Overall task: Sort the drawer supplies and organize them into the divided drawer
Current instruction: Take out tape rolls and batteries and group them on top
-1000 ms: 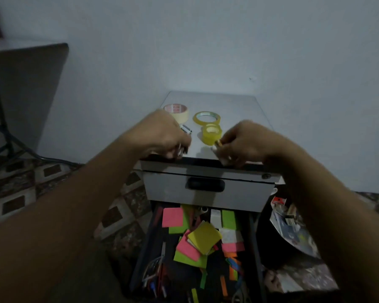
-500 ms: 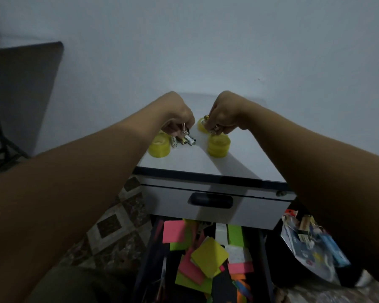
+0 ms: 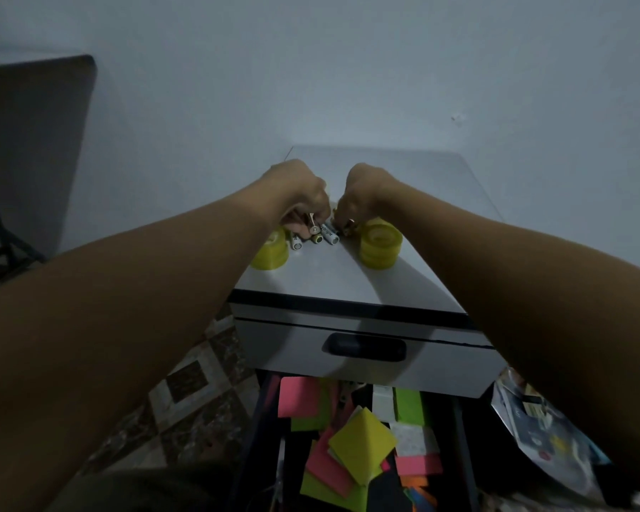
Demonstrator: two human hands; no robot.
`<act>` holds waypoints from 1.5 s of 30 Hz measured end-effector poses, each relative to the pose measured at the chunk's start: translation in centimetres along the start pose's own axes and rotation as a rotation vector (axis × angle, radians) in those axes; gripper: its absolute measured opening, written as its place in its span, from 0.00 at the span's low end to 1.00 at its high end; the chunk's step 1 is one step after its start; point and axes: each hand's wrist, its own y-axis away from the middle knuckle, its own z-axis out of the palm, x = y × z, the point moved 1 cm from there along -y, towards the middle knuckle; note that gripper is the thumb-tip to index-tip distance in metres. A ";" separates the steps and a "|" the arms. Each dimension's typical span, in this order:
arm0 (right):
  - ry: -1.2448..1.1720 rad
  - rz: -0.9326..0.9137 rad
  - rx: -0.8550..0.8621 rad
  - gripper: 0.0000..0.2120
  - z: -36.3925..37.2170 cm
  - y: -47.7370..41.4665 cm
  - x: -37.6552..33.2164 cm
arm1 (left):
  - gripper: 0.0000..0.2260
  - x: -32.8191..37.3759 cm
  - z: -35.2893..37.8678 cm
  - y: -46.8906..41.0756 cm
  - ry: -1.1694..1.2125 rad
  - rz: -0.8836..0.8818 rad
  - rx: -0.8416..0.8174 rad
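Observation:
Both hands rest on top of the grey cabinet (image 3: 351, 279). My left hand (image 3: 298, 195) is closed around small items, a metal pin sticking out below its fingers. Three batteries (image 3: 316, 236) lie side by side just under it. My right hand (image 3: 363, 195) pinches a small metallic item beside the batteries. A yellow tape roll (image 3: 270, 249) stands left of the batteries, partly behind my left forearm. A second yellow tape roll (image 3: 379, 243) stands to the right, touching my right hand. Below, the open drawer (image 3: 462, 456) holds mixed sticky notes (image 3: 361, 443).
A closed grey drawer front with a black handle (image 3: 364, 347) sits above the open drawer. A bag of packaged items (image 3: 540, 434) lies on the floor at the right. Patterned floor tiles (image 3: 189, 397) show at the left. A dark table (image 3: 30, 142) stands far left.
Both hands moved from the cabinet's front edge to its middle. Batteries now lie on top between two yellow tape rolls. The view has tilted up.

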 end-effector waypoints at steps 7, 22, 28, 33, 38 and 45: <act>-0.014 -0.017 0.014 0.18 -0.1 -0.3 0.5 | 0.10 -0.3 0.0 -0.6 0.035 -0.044 -0.021; -0.067 -0.029 0.086 0.16 0.0 0.0 1.1 | 0.10 -0.6 -0.2 0.0 0.108 -0.002 0.046; -0.079 -0.068 0.147 0.16 -0.5 0.5 1.1 | 0.09 -0.9 -0.3 1.0 0.184 0.018 0.126; -0.176 -0.107 0.303 0.11 -1.3 2.7 1.0 | 0.10 -1.0 -0.6 2.9 0.210 0.153 0.431; -0.287 -0.171 0.425 0.11 -2.3 7.1 1.0 | 0.10 -0.9 0.0 6.2 0.269 0.267 0.489; -0.428 -0.147 0.450 0.08 -0.2 14.2 3.0 | 0.11 -2.7 4.8 11.4 0.380 0.353 0.440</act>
